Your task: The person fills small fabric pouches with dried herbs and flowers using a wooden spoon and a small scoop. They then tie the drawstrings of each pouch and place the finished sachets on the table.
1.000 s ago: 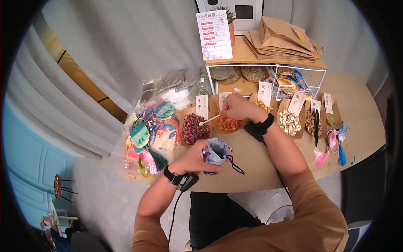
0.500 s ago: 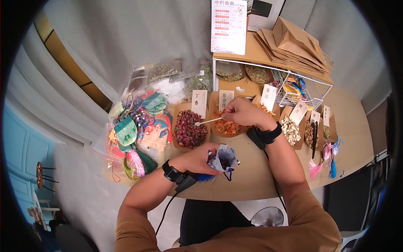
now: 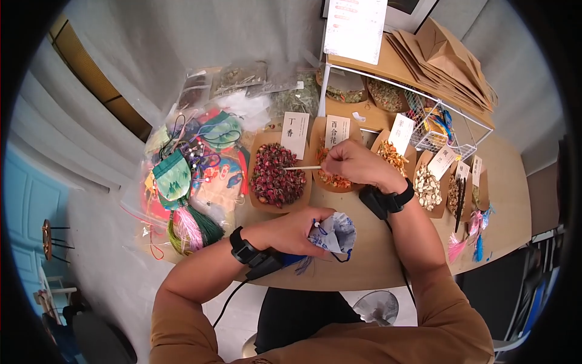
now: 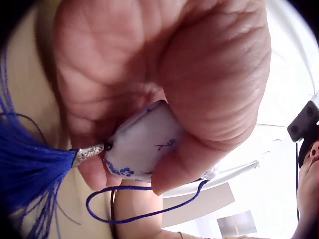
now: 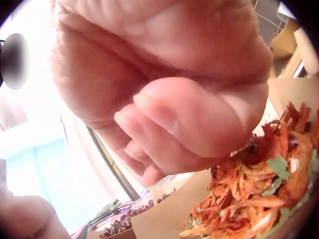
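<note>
In the head view my left hand [image 3: 292, 233] grips a white drawstring pouch [image 3: 341, 235] with blue flower print, its open mouth tipped to the right. A blue tassel [image 4: 42, 169] hangs from the pouch's metal cap, and a blue cord [image 4: 124, 219] loops beside it in the left wrist view. My right hand [image 3: 356, 162] pinches the thin handle of a small pale spoon [image 3: 308, 167]. The spoon's bowl is hidden among dark red dried rosebuds [image 3: 277, 185] in a brown paper tray. Curled fingers [image 5: 194, 119] show close by orange petals [image 5: 249, 194] in the right wrist view.
Right of the rosebuds, more paper trays with label cards hold dried herbs such as pale slices [image 3: 428, 189]. Black tweezers [image 3: 459, 203] lie across one tray. Tasselled pouches [image 3: 173, 176] pile up at left. A shelf [image 3: 364, 73] carrying paper bags [image 3: 445, 64] stands behind.
The spoon's bowl has gone from lying visible on the rosebuds to being sunk among them. My left hand has tilted the pouch's mouth to the right. The head view has shifted.
</note>
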A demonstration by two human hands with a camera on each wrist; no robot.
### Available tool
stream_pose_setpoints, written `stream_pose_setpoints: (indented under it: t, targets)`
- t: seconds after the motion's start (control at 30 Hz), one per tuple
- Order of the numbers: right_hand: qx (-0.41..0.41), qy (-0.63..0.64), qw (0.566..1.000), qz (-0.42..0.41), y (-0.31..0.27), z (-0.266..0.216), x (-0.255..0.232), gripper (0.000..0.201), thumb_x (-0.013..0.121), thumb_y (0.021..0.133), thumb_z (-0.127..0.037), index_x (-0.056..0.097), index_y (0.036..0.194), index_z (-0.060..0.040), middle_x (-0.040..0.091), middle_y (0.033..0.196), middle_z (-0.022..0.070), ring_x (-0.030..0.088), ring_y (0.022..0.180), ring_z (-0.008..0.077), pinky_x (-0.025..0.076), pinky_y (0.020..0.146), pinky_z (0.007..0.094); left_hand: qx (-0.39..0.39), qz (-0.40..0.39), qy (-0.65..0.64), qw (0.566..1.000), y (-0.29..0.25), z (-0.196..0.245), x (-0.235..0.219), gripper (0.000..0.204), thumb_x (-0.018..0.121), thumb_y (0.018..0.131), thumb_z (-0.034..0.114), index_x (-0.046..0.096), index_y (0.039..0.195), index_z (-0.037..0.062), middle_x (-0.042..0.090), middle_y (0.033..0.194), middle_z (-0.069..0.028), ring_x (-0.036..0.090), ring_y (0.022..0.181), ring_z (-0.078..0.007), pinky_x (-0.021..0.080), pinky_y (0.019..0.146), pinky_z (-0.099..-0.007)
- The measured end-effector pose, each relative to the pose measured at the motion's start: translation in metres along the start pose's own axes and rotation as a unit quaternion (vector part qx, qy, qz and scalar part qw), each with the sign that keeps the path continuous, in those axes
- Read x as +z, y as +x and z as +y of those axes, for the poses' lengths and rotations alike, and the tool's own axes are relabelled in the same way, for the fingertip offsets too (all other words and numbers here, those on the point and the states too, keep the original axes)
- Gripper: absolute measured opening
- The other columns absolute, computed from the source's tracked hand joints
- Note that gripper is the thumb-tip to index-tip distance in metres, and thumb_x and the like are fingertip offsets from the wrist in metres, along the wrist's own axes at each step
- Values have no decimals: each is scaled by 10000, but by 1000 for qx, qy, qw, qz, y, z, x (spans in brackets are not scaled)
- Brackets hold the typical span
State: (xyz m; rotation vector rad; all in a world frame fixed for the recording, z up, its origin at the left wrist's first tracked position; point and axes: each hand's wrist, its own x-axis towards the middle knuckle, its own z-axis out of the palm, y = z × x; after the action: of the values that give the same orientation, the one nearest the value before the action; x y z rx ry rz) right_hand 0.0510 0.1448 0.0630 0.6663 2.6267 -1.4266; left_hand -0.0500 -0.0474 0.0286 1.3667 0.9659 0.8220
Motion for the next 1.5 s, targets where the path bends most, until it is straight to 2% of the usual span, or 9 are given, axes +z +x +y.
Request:
stream_pose_setpoints:
  t: [0.13,0.43,0.63,0.83,0.93,1.13,1.23,1.33,1.5]
  targets:
    - [-9,2,1000,6,-1,-3,5,180,538,869,-94,670,807,12,571,622,7,509,576,76,395,520,249,9,-1,-11,1000,-1,-3,1,491,778,741,25,559,1180,23,634,1063,-17,570,965,-73,475,871,-255]
    - [94,110,989,-16,-4,-13,5,204,510,921,-149,626,836,-4,495,573,-22,425,470,53,300,417,223,31,6,-61,998,-2,-9,-1,472,770,752,22,574,1181,31,642,1067,-8,572,984,-74,466,894,-258]
    - [98,131,986,-22,-6,-17,-1,175,517,904,-135,610,820,-12,482,557,-25,405,439,52,276,388,226,45,26,-92,994,-5,-3,-2,476,771,761,46,569,1192,28,645,1065,-12,577,974,-79,468,891,-259]
    - [91,153,984,-22,-3,-7,-1,167,517,899,-129,605,819,-13,472,542,-17,389,411,56,268,378,223,41,43,-65,996,-4,-9,-5,479,778,763,70,565,1190,22,644,1056,-11,574,962,-72,470,879,-254]
    - [97,160,982,-29,-5,-8,-6,196,490,897,-130,601,804,2,494,566,-6,432,459,75,309,409,234,50,61,-77,994,-3,-14,-4,475,782,760,72,568,1181,26,643,1045,-7,575,951,-69,470,874,-253]
    - [90,197,976,-20,-5,-5,-9,166,527,901,-130,598,808,-12,479,543,-14,379,395,57,258,368,215,38,68,-109,991,-6,-8,-6,477,797,751,89,576,1169,27,643,1041,-1,571,959,-71,465,876,-254]
    - [88,215,972,-18,-6,-5,-13,169,531,898,-126,601,799,-9,482,545,-8,369,390,53,247,365,208,78,68,-95,990,-3,-15,-7,466,798,748,87,584,1157,26,644,1047,-4,570,973,-75,461,886,-259]
    - [61,245,967,-28,-13,-6,-26,150,519,891,-110,594,816,-5,479,549,-3,389,406,65,271,371,222,77,82,-114,987,-4,-13,-7,446,791,749,72,590,1144,29,645,1055,-12,577,981,-86,458,899,-266]
    - [5,314,949,6,-38,-20,-47,170,537,893,-112,597,788,7,479,541,3,359,403,47,243,378,201,122,88,-170,974,-3,-10,-7,415,775,761,50,587,1131,33,636,1039,-31,600,972,-117,473,891,-286]
